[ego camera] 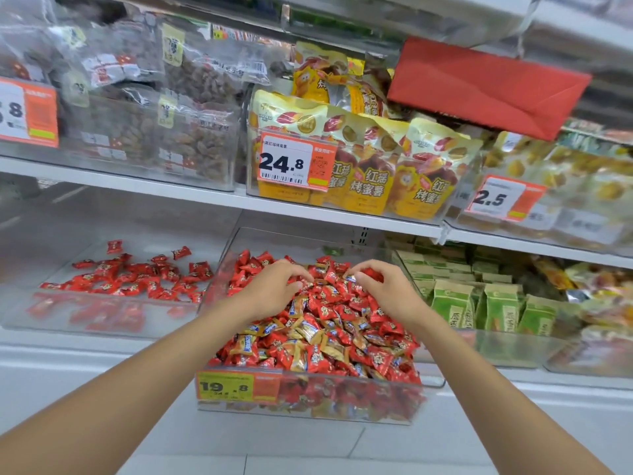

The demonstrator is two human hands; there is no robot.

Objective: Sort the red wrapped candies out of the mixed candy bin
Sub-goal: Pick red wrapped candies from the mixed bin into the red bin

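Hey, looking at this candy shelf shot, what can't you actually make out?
1. Head view: whether the left hand has a candy in its grip; its curled fingers cover it.
2. Head view: the same for the right hand.
3. Head view: the floor of the mixed bin, buried under candies.
4. Head view: small print on the 19.8 price tag, blurred.

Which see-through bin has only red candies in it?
The left bin: just red candies, spread thin. The middle bin, with the 19.8 tag, is heaped with red ones and gold candies mixed.
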